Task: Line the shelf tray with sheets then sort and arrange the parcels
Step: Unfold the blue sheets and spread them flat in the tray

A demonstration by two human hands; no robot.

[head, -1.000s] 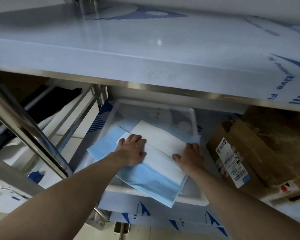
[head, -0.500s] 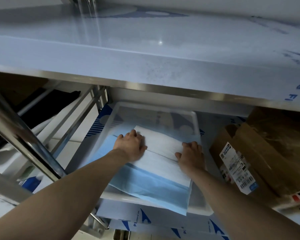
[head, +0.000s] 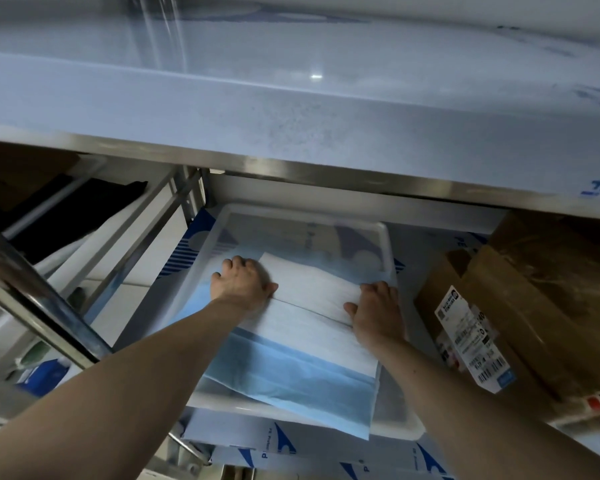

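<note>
**Sheets pressed flat in the shelf tray**

Your translucent tray (head: 385, 233) sits on the lower shelf (head: 426, 237), close under the steel worktop (head: 291, 109); its front rim overhangs the shelf edge. A brown labelled parcel (head: 534, 306) stands just right of it. The blue-and-white sheets (head: 302, 355) lie inside, 1 corner draping over the front rim. Your left hand (head: 243, 284) and right hand (head: 378, 313) rest palm-down on them, fingers relaxed.

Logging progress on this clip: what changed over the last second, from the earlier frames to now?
Both hands slid the blue-and-white sheet deeper into the clear tray; its left corner no longer overhangs the rim. The left hand and right hand still press flat on it. The cardboard parcels stayed put.
</note>
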